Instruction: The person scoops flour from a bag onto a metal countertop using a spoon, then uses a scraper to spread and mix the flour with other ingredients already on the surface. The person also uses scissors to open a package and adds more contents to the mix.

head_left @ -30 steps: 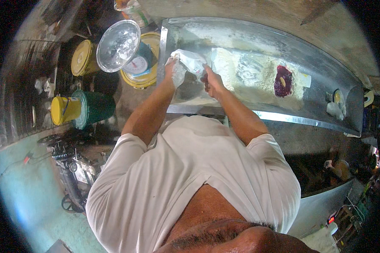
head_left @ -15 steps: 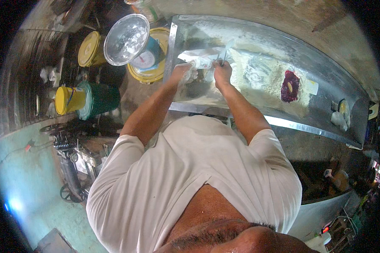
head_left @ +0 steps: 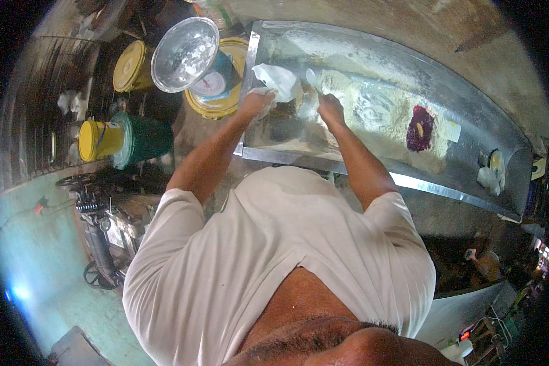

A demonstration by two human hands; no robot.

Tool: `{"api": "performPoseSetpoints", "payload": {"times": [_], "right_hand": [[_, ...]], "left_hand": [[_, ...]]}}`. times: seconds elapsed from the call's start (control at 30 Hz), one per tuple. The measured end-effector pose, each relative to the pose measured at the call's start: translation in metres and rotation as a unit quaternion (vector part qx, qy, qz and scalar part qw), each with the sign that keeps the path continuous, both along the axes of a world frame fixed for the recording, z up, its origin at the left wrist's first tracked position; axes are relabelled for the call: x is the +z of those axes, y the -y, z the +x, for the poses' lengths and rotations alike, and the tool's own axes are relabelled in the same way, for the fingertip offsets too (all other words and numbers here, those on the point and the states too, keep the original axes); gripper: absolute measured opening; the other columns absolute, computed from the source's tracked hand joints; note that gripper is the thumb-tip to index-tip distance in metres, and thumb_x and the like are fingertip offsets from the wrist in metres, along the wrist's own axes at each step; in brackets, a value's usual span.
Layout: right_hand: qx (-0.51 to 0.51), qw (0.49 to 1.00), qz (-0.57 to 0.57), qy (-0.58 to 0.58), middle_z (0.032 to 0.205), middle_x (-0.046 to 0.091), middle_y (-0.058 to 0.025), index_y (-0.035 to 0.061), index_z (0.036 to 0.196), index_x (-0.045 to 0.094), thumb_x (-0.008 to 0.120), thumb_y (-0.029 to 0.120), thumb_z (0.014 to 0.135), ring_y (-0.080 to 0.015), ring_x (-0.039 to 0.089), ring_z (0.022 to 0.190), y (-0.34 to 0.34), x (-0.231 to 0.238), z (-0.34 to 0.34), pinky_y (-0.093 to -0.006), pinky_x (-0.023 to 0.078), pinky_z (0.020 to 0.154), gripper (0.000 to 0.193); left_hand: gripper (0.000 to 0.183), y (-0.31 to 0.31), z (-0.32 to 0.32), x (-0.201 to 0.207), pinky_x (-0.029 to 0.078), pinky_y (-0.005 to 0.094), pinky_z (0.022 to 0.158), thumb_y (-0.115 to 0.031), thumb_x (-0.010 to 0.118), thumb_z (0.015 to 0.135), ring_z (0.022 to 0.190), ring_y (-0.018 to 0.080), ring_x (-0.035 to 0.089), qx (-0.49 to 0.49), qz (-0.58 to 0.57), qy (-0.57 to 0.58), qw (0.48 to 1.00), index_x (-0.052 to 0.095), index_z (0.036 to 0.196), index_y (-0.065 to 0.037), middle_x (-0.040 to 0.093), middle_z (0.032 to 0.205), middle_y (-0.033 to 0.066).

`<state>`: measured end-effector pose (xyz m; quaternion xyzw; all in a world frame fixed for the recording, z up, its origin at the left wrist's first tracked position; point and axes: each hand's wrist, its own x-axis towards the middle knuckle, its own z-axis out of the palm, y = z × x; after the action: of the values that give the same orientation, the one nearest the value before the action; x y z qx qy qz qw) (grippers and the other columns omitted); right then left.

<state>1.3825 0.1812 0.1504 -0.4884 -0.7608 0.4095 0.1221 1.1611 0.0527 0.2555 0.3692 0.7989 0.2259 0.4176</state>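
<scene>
My left hand [head_left: 259, 102] is closed on a white plastic bag [head_left: 280, 82], which hangs over the left end of a long metal trough [head_left: 299, 155]. Crumpled clear plastic lies around that hand's fingers. In my right hand [head_left: 330, 110] is a pale spoon [head_left: 312, 77], its bowl pointing away from me. Another clear plastic bag [head_left: 308, 107] sits between the two hands; I cannot tell whether either one touches it. Pale flour [head_left: 372, 100] is spread to the right of my right hand, with a dark red patch [head_left: 419, 129] holding a small yellowish lump.
Left of the trough, a metal bowl [head_left: 185, 55] rests on a dial scale [head_left: 211, 84] over a yellow-lidded bucket [head_left: 216, 110]. Further left are a yellow bucket [head_left: 100, 141] and a green tub [head_left: 146, 140]. A knotted plastic bag [head_left: 489, 179] lies at the trough's right end.
The spoon has come back and left, and my right hand has shifted slightly right and nearer. The white bag has swung more upright, with my hands a little further apart.
</scene>
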Motion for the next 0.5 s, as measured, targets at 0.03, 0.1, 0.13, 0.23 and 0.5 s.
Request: {"api": "performPoseSetpoints", "payload": {"times": [0.03, 0.1, 0.13, 0.23, 0.5], "right_hand": [[-0.045, 0.998, -0.023, -0.033, 0.094, 0.068, -0.0174, 0.0024, 0.105, 0.066, 0.057, 0.031, 0.093, -0.0342, 0.066, 0.086, 0.001, 0.004, -0.001, -0.0426, 0.05, 0.079, 0.033], [-0.139, 0.983, -0.069, -0.096, 0.08, 0.066, -0.0123, 0.0029, 0.103, 0.065, 0.055, 0.025, 0.094, -0.0261, 0.065, 0.08, 0.006, 0.021, 0.002, -0.0399, 0.049, 0.076, 0.026], [-0.149, 0.976, -0.09, -0.134, 0.091, 0.067, -0.017, 0.0036, 0.102, 0.065, 0.051, 0.021, 0.094, -0.0356, 0.065, 0.09, 0.017, 0.051, 0.001, -0.0462, 0.049, 0.082, 0.023], [0.146, 0.985, 0.093, -0.009, 0.097, 0.066, -0.0202, 0.0035, 0.098, 0.064, 0.051, 0.019, 0.093, -0.0409, 0.063, 0.094, 0.031, 0.009, 0.009, -0.0504, 0.048, 0.086, 0.021], [-0.226, 0.926, -0.184, -0.24, 0.091, 0.066, -0.0183, 0.0002, 0.093, 0.062, 0.054, 0.015, 0.087, -0.0357, 0.064, 0.087, 0.025, 0.063, 0.015, -0.0491, 0.05, 0.081, 0.018]], "left_hand": [[0.034, 0.003, 0.0, 0.001, 0.051, 0.0363, 0.077, -0.035, 0.057, 0.095, 0.081, 0.0217, 0.066, -0.023, 0.02, -0.027, 0.999, 0.07, 0.106, -0.005, 0.072, 0.093, 0.0109], [0.036, 0.007, 0.0, -0.003, 0.05, 0.0367, 0.079, -0.036, 0.055, 0.095, 0.082, 0.0234, 0.067, -0.073, 0.058, -0.078, 0.993, 0.069, 0.109, -0.005, 0.071, 0.09, 0.0134], [0.038, 0.012, 0.001, -0.009, 0.05, 0.0367, 0.08, -0.037, 0.055, 0.095, 0.082, 0.024, 0.067, -0.069, 0.092, -0.076, 0.99, 0.069, 0.109, -0.005, 0.071, 0.089, 0.0136], [0.041, -0.005, 0.01, -0.028, 0.05, 0.0393, 0.082, -0.041, 0.052, 0.096, 0.087, 0.0286, 0.067, -0.128, 0.135, -0.082, 0.979, 0.068, 0.112, -0.007, 0.071, 0.093, 0.0138], [0.038, 0.002, -0.014, -0.056, 0.05, 0.0413, 0.084, -0.039, 0.05, 0.098, 0.094, 0.0306, 0.066, -0.15, 0.104, -0.106, 0.978, 0.07, 0.108, -0.008, 0.071, 0.104, 0.0125]]}}
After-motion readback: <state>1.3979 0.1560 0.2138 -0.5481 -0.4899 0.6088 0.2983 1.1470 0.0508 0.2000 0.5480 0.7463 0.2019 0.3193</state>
